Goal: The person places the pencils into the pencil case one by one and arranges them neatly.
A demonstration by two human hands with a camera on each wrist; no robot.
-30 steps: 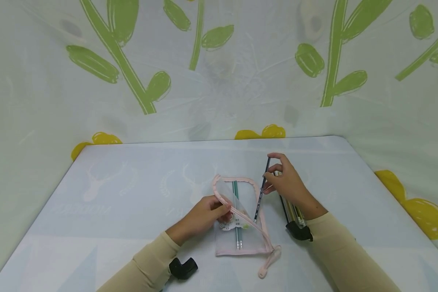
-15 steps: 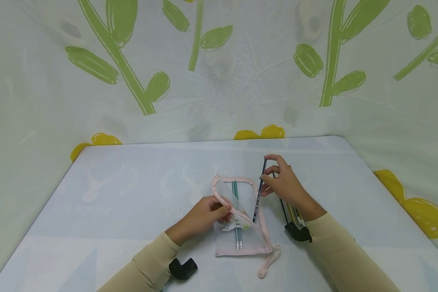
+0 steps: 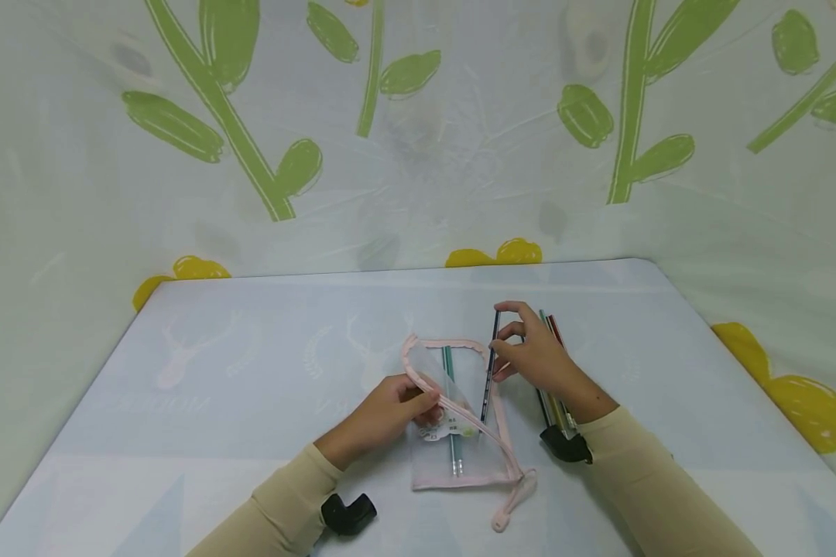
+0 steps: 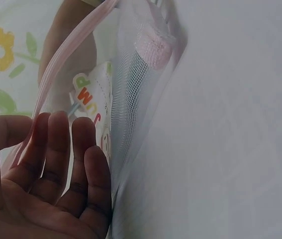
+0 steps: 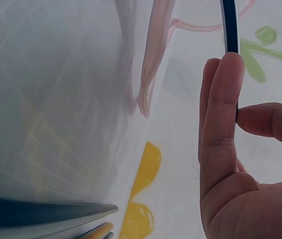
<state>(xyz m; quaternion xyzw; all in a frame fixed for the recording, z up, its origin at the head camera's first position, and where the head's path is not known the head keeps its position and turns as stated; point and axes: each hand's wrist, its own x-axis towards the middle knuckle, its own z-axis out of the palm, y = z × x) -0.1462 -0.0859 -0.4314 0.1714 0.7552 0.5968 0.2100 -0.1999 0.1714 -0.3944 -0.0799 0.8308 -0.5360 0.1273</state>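
Observation:
Between thumb and fingers, my left hand (image 3: pixel 393 406) pinches the pink zipper edge of a see-through mesh pencil pouch (image 3: pixel 425 470), lifting that edge so its mouth gapes. Inside lie teal pencils (image 3: pixel 449 362), and a printed label (image 4: pixel 92 92) shows in the left wrist view. A dark patterned pencil (image 3: pixel 488 383) is in the fingers and thumb of my right hand (image 3: pixel 532 356), the index fingertip on its top end. It stands nearly upright, its lower end behind the lifted zipper edge, within the pouch's outline.
Several more pencils (image 3: pixel 549 404) lie on the table under my right hand and wrist, partly hidden. A pink zipper pull (image 3: pixel 501 517) hangs off the pouch's near right corner. Behind the white table (image 3: pixel 251 325) rises a flower-printed cloth (image 3: pixel 474 170).
My right hand has moved slightly left and toward me, bringing the dark pencil lower and more upright. More ends of the loose pencils show behind it. The left hand keeps still.

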